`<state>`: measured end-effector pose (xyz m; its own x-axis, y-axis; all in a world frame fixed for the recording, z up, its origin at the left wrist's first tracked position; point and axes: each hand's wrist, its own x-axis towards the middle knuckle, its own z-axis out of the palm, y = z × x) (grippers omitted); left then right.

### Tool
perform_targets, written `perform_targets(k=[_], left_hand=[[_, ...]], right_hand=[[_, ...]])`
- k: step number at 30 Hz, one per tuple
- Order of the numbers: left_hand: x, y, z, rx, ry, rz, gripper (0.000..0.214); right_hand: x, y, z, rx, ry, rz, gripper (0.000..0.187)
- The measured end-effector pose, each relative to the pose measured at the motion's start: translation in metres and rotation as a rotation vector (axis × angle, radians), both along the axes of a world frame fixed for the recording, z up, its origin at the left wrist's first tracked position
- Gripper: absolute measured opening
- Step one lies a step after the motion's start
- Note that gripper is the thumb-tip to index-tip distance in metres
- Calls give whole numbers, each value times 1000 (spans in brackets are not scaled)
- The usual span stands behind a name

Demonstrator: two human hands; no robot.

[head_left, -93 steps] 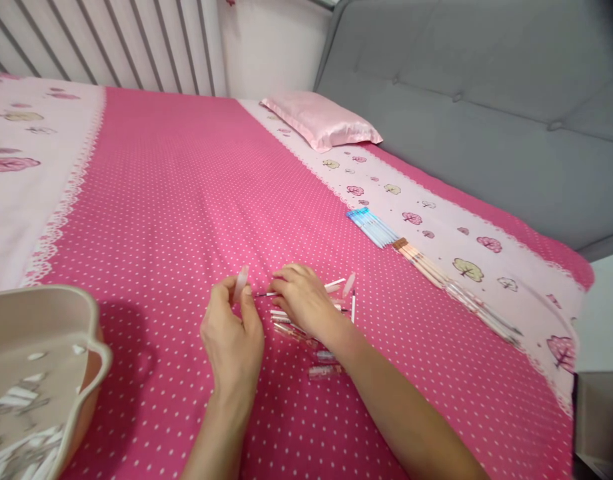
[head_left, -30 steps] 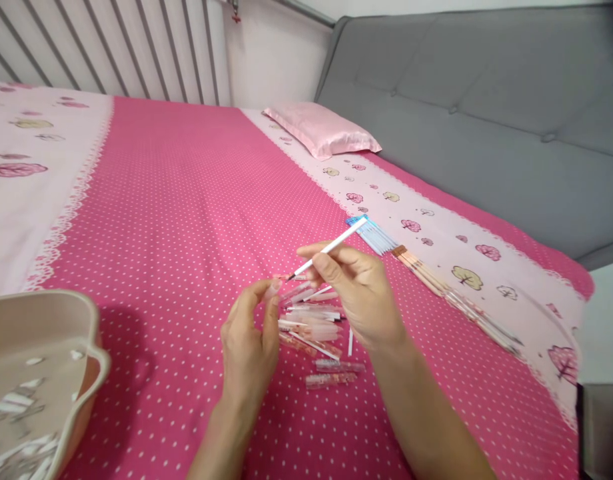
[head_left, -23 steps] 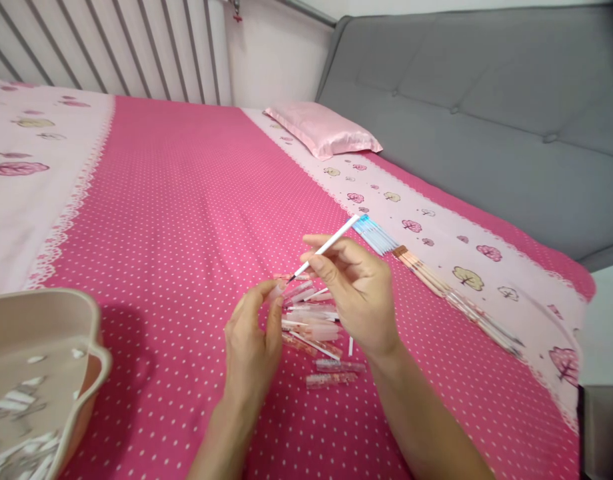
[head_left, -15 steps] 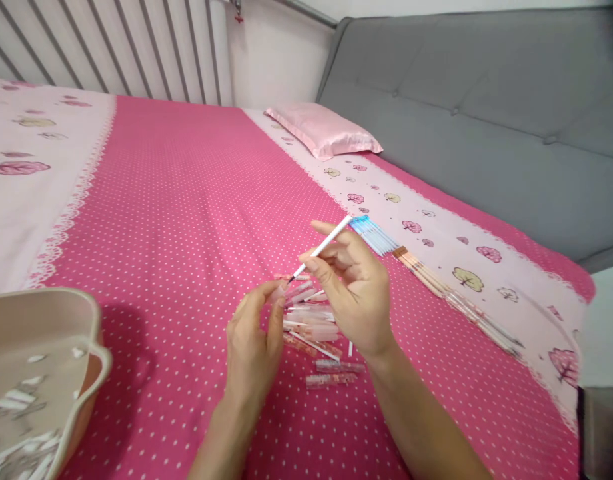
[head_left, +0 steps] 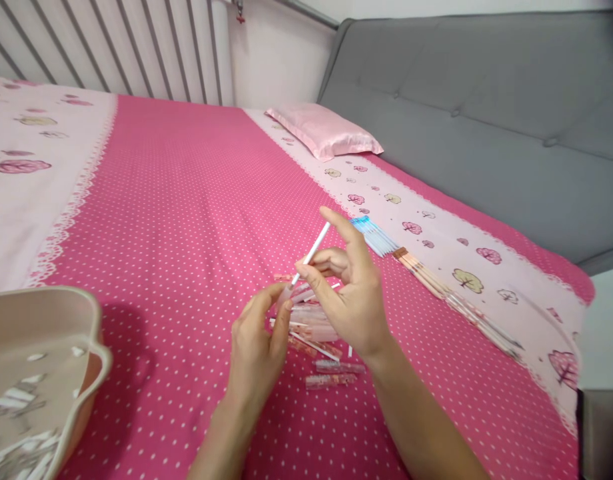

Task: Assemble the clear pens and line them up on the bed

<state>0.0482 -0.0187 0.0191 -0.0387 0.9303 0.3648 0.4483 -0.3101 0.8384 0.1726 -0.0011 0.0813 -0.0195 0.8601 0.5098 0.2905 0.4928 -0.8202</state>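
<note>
White stick (head_left: pixel 315 247), one, pinched by right hand (head_left: pixel 355 297), meets one tube (head_left: pixel 284 295) pinched by left hand (head_left: pixel 256 337).

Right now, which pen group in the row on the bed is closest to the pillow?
The blue-ended group, at the row's far end; the brown-ended group and the clear-and-white group lie farther from the pillow.

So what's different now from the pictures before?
The right hand, down at the pile before, now holds up a white stick. The stick moved down and left, and its dark tip has gone out of sight at the pale piece in the left hand. The tan bin, blue pens and pillow stayed put.
</note>
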Motion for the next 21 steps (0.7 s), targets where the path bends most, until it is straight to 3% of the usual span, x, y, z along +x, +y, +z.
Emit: perform_targets(k=[4,9,13,16,18,21], left_hand=[[0,-1,2,22,-19,-16,23],[0,0,2,5,-98,-28,23],[0,0,1,-24,-119,-38,23],[-1,-1,1,-58,-150,-13,24],[-1,0,2,-88,-182,26,24],[-1,2,2,-131,-240,61,24]], right_hand=[[0,1,-2,-8,-65,35,54],[1,2,-4,-25,-235,126,33],[9,2,1,-55,-265,112,42],[28,4,9,-75,-234,-15,49],[45,6,12,-102,-263,-168,43],[69,9,11,-250,-518,-338,33]])
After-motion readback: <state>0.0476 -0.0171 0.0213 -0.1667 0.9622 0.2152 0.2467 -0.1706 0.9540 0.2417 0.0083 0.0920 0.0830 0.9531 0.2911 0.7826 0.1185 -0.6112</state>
